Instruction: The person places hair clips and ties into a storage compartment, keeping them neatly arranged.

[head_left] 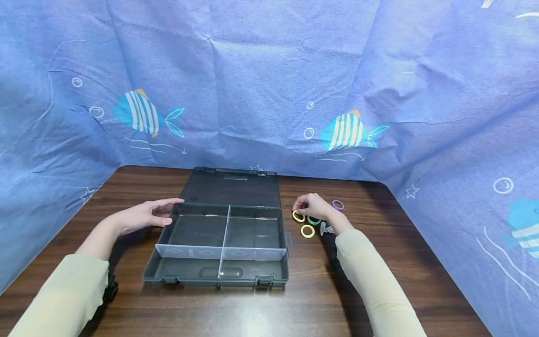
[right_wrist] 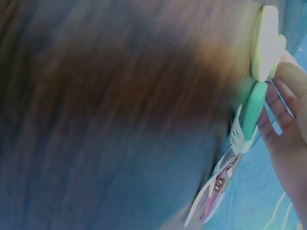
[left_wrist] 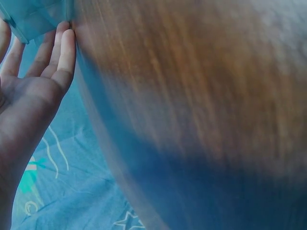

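A grey see-through storage box (head_left: pixel 252 282) with white dividers stands with its lid (head_left: pixel 231 187) folded back. My left hand (head_left: pixel 145 216) touches the box's back left corner with fairly straight fingers; in the left wrist view the fingertips lie along the box edge (left_wrist: pixel 41 21). To the right of the box, my right hand (head_left: pixel 316 207) pinches a cream ring-shaped hair tie (head_left: pixel 298 216) between thumb and fingers. Close by lie a yellow hair tie (head_left: pixel 308 231), a green one (head_left: pixel 313 220) partly hidden by that hand, and a purple one (head_left: pixel 338 204).
White clip-like pieces (head_left: pixel 326 229) lie under the right wrist. The brown wooden table (head_left: pixel 202 311) runs back to a blue fish-print cloth (head_left: pixel 261 84), which hangs behind and on both sides.
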Action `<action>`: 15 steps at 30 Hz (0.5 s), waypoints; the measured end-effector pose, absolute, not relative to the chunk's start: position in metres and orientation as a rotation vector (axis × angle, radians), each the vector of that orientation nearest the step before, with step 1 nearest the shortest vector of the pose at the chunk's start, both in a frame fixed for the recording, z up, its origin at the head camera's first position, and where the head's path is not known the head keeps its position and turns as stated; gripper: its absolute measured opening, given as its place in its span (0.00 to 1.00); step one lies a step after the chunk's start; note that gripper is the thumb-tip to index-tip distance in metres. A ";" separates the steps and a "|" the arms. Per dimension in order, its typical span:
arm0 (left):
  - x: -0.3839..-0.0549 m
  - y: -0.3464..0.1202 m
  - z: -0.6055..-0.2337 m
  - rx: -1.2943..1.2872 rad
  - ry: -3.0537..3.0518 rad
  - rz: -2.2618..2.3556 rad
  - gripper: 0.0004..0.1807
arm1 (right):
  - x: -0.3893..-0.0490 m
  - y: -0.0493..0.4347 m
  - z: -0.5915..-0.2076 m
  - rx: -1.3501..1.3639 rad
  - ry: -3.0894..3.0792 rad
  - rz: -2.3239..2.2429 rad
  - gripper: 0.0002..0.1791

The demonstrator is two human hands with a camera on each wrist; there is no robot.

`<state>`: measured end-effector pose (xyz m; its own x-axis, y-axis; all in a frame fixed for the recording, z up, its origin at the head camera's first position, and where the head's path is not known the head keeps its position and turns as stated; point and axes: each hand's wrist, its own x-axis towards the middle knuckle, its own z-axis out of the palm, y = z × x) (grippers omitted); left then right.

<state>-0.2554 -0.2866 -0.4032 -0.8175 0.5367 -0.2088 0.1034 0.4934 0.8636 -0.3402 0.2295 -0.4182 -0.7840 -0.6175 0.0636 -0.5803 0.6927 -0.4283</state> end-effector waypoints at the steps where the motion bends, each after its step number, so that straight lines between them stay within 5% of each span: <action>1: -0.256 -0.286 -0.403 0.530 2.282 1.278 0.35 | -0.340 0.230 -0.418 -0.997 2.809 -0.668 0.02; 15: -0.258 -0.287 -0.406 0.525 2.254 1.297 0.34 | -0.337 0.228 -0.410 -0.941 2.738 -0.702 0.03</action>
